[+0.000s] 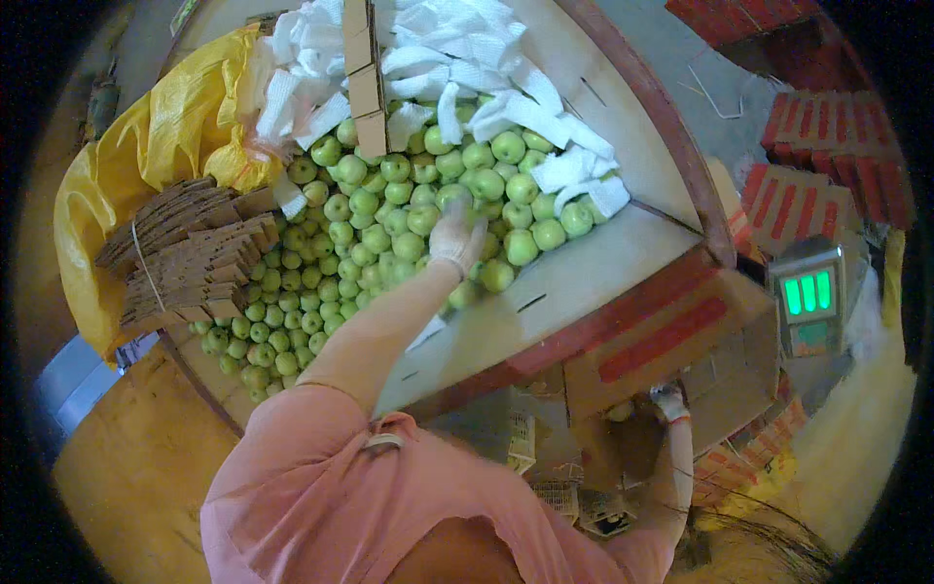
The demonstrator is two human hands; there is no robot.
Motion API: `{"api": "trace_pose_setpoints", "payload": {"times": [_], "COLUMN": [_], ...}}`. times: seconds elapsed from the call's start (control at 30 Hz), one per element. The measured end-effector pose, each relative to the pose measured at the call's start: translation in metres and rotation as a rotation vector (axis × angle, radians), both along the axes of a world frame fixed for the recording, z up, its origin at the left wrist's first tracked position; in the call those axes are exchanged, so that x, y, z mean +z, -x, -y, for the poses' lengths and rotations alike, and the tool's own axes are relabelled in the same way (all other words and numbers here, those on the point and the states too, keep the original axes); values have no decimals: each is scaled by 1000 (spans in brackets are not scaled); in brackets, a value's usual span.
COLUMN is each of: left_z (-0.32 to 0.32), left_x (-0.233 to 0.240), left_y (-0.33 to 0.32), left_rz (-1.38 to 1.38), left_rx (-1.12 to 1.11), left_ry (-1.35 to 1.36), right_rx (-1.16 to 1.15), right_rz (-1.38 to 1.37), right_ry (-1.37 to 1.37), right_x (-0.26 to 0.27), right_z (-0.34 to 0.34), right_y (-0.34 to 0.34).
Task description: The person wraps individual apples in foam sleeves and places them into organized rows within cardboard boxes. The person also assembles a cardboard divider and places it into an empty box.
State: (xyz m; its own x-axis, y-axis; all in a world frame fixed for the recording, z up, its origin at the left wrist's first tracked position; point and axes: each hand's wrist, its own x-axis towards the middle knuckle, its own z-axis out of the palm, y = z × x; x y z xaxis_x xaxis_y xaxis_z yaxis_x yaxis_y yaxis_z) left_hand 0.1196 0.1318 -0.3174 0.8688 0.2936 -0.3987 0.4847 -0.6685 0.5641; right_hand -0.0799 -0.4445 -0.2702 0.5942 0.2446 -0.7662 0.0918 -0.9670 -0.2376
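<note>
My left hand (458, 237), in a white glove, is stretched over a heap of green apples (361, 237) on a pale-topped table. Its fingers are blurred against an apple (454, 196), and whether they grip it is unclear. My right hand (669, 404), also gloved, is lowered into an open cardboard box (730, 390) at the table's near right edge. A pale green apple (620, 411) shows inside, left of that hand. The right fingers are partly hidden, so I cannot tell what they hold.
White foam net sleeves (467, 51) cover the heap's far side, with a cardboard divider strip (365, 80) across them. Bundled cardboard dividers (193, 252) and a yellow woven sack (182, 109) lie left. A lit digital scale display (808, 293) and folded red-printed cartons (795, 208) stand right.
</note>
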Motion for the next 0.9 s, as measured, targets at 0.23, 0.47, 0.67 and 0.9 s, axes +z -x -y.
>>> {"api": "trace_pose_setpoints", "payload": {"times": [0.23,0.47,0.67,0.9], "left_z": [1,3,-21,-34], "left_x": [-26,-59,-19,162], "left_y": [-102,-166,-119,77], "left_rz": [114,-37,66,14], "left_rx": [175,279,242,130], "left_ry": [-11,66,11,565], "right_rx": [-649,-700,-685,-759], "right_rz": [196,717,623,549], "right_ry": [279,-101,-634,-581], "right_x": [117,206,214,212], "right_z": [-106,-229,-325,-432], "right_y": [-45,-76,-92,-124]}}
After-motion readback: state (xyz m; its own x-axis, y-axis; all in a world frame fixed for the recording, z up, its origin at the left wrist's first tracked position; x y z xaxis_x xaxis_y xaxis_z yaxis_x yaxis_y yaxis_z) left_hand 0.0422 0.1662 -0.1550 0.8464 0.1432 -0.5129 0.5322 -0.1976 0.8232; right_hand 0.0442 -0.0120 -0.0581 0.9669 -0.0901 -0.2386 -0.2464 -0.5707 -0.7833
